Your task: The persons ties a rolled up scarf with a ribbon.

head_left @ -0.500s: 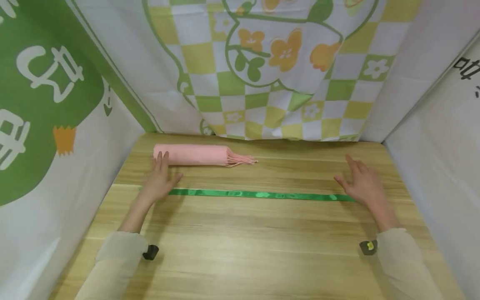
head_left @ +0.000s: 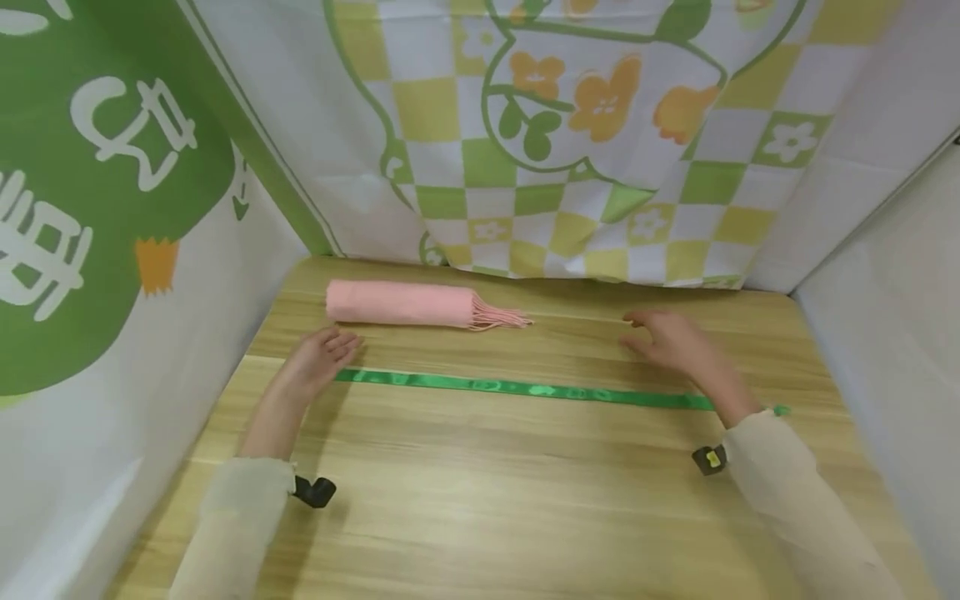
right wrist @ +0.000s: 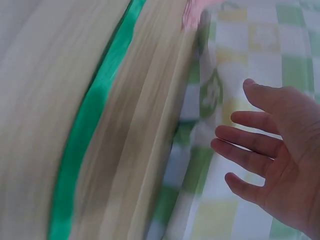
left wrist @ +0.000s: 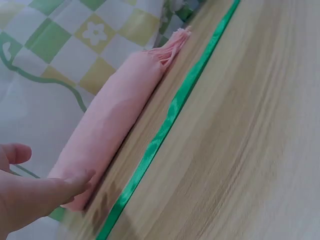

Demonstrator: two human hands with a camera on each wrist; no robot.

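A rolled pink scarf with a fringed end lies near the back of the wooden table. In front of it a green ribbon stretches straight across the tabletop. My left hand hovers by the ribbon's left end, just below the scarf's left end, holding nothing. In the left wrist view its fingers overlap the near end of the scarf. My right hand is above the right part of the ribbon, palm inward. Its spread fingers are empty in the right wrist view, with the ribbon off to the left.
A checked, flower-printed cloth hangs along the table's back edge. Printed cloth on the left and a pale cloth on the right flank the table.
My left hand has drawn back from the scarf's end and turned its palm inward. My right hand has moved left, uncovering the ribbon's right end. The head view has shifted slightly.
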